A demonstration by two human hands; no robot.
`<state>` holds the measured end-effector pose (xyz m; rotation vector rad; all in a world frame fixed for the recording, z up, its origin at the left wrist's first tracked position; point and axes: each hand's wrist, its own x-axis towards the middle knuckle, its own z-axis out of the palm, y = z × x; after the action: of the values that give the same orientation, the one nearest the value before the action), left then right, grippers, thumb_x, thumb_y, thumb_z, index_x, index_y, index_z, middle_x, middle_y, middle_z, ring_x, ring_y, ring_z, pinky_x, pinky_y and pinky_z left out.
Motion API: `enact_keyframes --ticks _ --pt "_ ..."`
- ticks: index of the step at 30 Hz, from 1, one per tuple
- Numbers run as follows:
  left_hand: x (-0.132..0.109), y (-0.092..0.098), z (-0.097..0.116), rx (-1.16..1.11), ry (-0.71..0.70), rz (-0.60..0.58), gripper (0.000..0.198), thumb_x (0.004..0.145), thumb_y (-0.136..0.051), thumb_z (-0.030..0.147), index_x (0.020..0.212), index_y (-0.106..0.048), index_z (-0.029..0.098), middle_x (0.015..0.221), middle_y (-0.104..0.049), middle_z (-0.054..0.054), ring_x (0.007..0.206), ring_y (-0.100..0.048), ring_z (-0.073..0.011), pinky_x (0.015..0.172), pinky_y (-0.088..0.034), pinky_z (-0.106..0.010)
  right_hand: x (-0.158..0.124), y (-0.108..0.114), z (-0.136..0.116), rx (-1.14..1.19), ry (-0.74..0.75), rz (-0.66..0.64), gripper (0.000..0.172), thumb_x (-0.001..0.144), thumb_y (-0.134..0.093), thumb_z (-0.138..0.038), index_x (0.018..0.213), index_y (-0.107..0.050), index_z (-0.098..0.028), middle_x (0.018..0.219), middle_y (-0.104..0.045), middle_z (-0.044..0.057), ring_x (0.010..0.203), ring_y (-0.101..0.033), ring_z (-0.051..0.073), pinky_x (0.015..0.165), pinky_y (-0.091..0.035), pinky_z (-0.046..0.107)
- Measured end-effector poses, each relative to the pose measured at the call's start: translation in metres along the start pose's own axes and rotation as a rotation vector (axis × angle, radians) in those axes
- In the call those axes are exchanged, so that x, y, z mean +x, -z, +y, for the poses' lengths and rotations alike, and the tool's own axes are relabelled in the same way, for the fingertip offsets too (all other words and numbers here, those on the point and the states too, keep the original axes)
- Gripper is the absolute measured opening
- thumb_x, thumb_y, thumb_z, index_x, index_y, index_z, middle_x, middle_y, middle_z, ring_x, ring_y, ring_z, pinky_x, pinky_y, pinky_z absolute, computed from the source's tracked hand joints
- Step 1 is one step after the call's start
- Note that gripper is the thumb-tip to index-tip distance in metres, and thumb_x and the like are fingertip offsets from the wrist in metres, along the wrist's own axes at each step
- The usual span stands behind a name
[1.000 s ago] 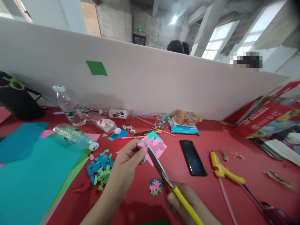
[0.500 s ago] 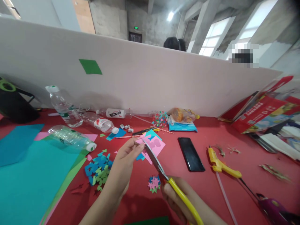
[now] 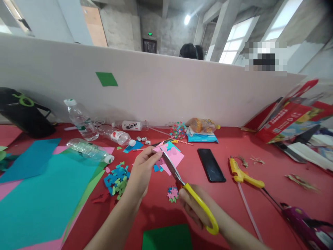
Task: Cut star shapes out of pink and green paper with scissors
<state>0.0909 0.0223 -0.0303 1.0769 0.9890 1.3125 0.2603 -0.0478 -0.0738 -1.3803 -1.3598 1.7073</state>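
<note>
Cutting pink paper (image 3: pixel 176 158) looks like the step; it's held over the desk (image 3: pixel 161 215), short of the far edge. Left hand (image 3: pixel 140 172) pinches it; right hand (image 3: pixel 194 201) has its grip round the scissors (image 3: pixel 191 192). Best: fingertips (image 3: pixel 157 155) clear of blades (image 3: pixel 172 166), rotate paper, short snips.

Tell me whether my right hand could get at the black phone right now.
Probably yes: the black phone lies uncovered beyond the right hand with nothing seen between them, though that hand holds the scissors and might need to release those first.
</note>
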Motion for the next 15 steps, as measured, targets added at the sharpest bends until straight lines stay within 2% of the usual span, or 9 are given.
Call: enact_keyframes --ticks 4,7,9,10,12,13,15 --pt "-0.007 0.009 0.021 0.178 0.021 0.039 0.022 0.064 -0.069 0.032 0.054 -0.053 0.021 0.055 -0.049 0.005 0.056 -0.043 -0.013 0.057 -0.038 -0.025 0.0 -0.002 -0.005 0.041 0.054 0.029 0.057 0.084 -0.044 -0.077 0.072 -0.046 -0.022 0.038 -0.034 -0.013 0.025 -0.029 0.006 0.028 -0.019 0.018" --pt "-0.01 0.032 0.027 0.523 0.042 -0.005 0.023 0.063 -0.063 0.032 0.047 -0.049 0.023 0.049 -0.044 0.004 0.052 -0.039 -0.0145 0.052 -0.032 -0.026 0.001 -0.001 -0.008 0.059 0.063 0.029 0.056 0.084 -0.048 -0.075 0.069 -0.048 -0.021 0.036 -0.034 -0.014 0.024 -0.028 0.005 0.027 -0.019 0.018" --pt "-0.008 0.051 0.022 0.708 0.047 -0.039 0.023 0.064 -0.062 0.034 0.047 -0.05 0.023 0.049 -0.044 0.003 0.052 -0.04 -0.0158 0.051 -0.03 -0.027 0.002 0.0 -0.009 0.066 0.067 0.03 0.056 0.081 -0.051 -0.076 0.067 -0.048 -0.021 0.034 -0.033 -0.014 0.023 -0.028 0.005 0.027 -0.019 0.017" --pt "-0.006 0.06 0.017 0.777 0.045 -0.059 0.022 0.064 -0.063 0.034 0.048 -0.052 0.024 0.053 -0.049 0.002 0.055 -0.044 -0.0173 0.052 -0.032 -0.028 0.003 0.0 -0.01 0.067 0.071 0.032 0.057 0.08 -0.052 -0.076 0.066 -0.048 -0.021 0.033 -0.033 -0.014 0.023 -0.028 0.005 0.026 -0.019 0.017" --pt "-0.002 0.076 0.005 0.84 0.013 -0.063 0.013 0.062 -0.068 0.034 0.056 -0.062 0.024 0.074 -0.065 -0.002 0.071 -0.057 -0.0227 0.063 -0.041 -0.029 0.004 0.0 -0.012 0.067 0.082 0.037 0.059 0.077 -0.053 -0.078 0.064 -0.048 -0.021 0.032 -0.033 -0.013 0.022 -0.029 0.005 0.026 -0.019 0.017" --pt "0.001 0.082 -0.001 0.856 -0.011 -0.049 0.009 0.062 -0.07 0.034 0.06 -0.066 0.025 0.085 -0.069 -0.004 0.079 -0.06 -0.0252 0.068 -0.043 -0.031 0.004 -0.001 -0.013 0.065 0.088 0.039 0.059 0.076 -0.054 -0.079 0.063 -0.048 -0.021 0.031 -0.034 -0.013 0.022 -0.03 0.005 0.026 -0.019 0.017" --pt "0.004 0.087 -0.01 0.874 -0.045 -0.058 0.012 0.06 -0.072 0.032 0.054 -0.064 0.025 0.096 -0.07 -0.006 0.088 -0.062 -0.0285 0.075 -0.046 -0.032 0.004 -0.002 -0.018 0.061 0.098 0.042 0.059 0.074 -0.056 -0.079 0.062 -0.048 -0.021 0.029 -0.035 -0.013 0.022 -0.031 0.005 0.026 -0.02 0.016"
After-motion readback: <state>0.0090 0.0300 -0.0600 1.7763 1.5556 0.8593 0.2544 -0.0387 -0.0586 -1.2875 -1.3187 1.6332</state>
